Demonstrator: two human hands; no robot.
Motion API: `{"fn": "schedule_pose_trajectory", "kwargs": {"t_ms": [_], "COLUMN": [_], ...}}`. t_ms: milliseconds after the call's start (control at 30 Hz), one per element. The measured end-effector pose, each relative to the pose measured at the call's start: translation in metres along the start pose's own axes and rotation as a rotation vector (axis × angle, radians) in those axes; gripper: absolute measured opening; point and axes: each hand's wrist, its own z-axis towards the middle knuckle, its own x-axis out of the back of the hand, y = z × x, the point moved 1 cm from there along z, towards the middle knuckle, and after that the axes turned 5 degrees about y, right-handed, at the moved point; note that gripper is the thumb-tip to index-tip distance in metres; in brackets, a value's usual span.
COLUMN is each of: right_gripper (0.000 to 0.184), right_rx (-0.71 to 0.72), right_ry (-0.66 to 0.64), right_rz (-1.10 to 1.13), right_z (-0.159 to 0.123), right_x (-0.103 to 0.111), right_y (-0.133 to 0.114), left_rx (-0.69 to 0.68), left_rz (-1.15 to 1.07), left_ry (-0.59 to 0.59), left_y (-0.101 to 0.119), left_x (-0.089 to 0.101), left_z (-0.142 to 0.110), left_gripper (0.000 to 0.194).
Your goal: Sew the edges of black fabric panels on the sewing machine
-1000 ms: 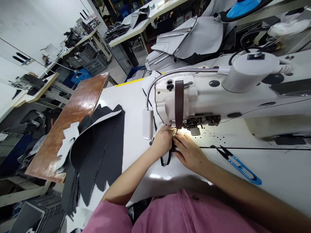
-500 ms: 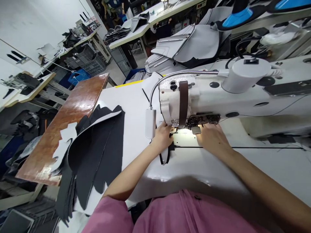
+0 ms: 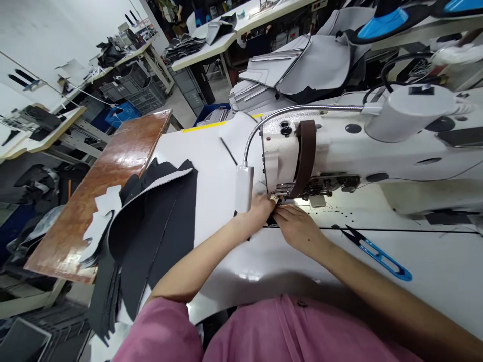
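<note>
My left hand (image 3: 259, 213) is at the needle area of the white sewing machine (image 3: 335, 136), its fingers closed on a small black fabric piece (image 3: 270, 220). From the right, my right hand (image 3: 300, 230) meets it, with bent fingers pressed together on the same piece. Most of that fabric is hidden beneath the fingers, and the needle is hard to make out. Close above both hands hangs a brown strap (image 3: 306, 156) on the machine head. Blue thread snips (image 3: 381, 255) lie on the white table right of my right hand, beyond the forearm.
Dark cut fabric panels (image 3: 162, 226) are piled left of my left arm. White cut pieces (image 3: 105, 206) rest by a brown wooden board (image 3: 124, 146). A gooseneck lamp (image 3: 244, 188) hangs close to my left hand. Grey panels (image 3: 313, 65) are stacked behind the machine.
My right hand has moved left from beside the presser area to join my left hand at the black piece. The thread snips now show on the table. The view has shifted slightly.
</note>
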Motion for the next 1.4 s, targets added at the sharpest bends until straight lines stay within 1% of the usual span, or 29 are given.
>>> {"fn": "schedule_pose_trajectory", "kwargs": {"t_ms": [100, 200, 267, 433, 600, 767, 867, 933, 1033, 1100, 1167, 1200, 1267, 1333, 1400], "right_gripper": [0.025, 0.024, 0.024, 0.028, 0.023, 0.024, 0.029, 0.032, 0.028, 0.026, 0.028, 0.029, 0.022, 0.018, 0.021], "right_rx": [0.091, 0.155, 0.165, 0.128, 0.061, 0.057, 0.057, 0.05, 0.023, 0.001, 0.0, 0.004, 0.005, -0.024, -0.079], "right_ry": [-0.063, -0.073, -0.055, 0.018, -0.011, 0.028, 0.06, 0.044, -0.001, -0.008, -0.011, -0.012, -0.004, 0.031, 0.121], "right_rz": [0.014, 0.027, 0.049, 0.03, -0.032, -0.018, 0.044, 0.103, 0.173, 0.205, 0.232, 0.241, 0.244, 0.222, 0.192], "right_z": [-0.008, -0.016, -0.019, -0.022, -0.021, -0.025, -0.026, -0.025, -0.022, -0.019, -0.017, -0.016, -0.016, -0.017, -0.019], "right_x": [0.013, 0.021, 0.019, 0.01, 0.011, 0.008, 0.005, 0.004, 0.002, 0.001, 0.002, 0.004, 0.016, 0.038, 0.063], "right_y": [0.013, 0.021, 0.024, 0.027, 0.021, 0.011, 0.008, 0.007, 0.007, 0.007, 0.006, 0.005, 0.003, 0.003, 0.01], "left_rx": [-0.002, 0.052, 0.087, 0.122, 0.142, 0.13, 0.138, 0.144, 0.128, 0.077, 0.02, 0.0, -0.019, -0.021, -0.014], "left_rz": [0.164, 0.166, 0.163, 0.159, 0.151, 0.153, 0.152, 0.151, 0.179, 0.2, 0.194, 0.182, 0.161, 0.15, 0.143], "left_ry": [-0.135, -0.219, -0.238, -0.215, -0.265, -0.244, -0.256, -0.251, -0.179, -0.109, -0.066, -0.059, -0.057, -0.05, -0.044], "left_y": [0.023, 0.036, 0.039, 0.042, 0.041, 0.041, 0.042, 0.041, 0.037, 0.032, 0.027, 0.025, 0.021, 0.018, 0.016], "left_x": [0.0, 0.001, 0.001, 0.0, -0.001, 0.0, 0.001, 0.001, -0.001, -0.004, -0.007, -0.009, -0.011, -0.011, -0.011], "left_z": [-0.01, -0.012, -0.011, -0.009, -0.007, -0.006, -0.007, -0.009, -0.01, -0.009, -0.009, -0.008, -0.008, -0.008, -0.007], "left_gripper": [0.028, 0.03, 0.031, 0.034, 0.034, 0.031, 0.033, 0.033, 0.028, 0.024, 0.021, 0.02, 0.021, 0.025, 0.031]}}
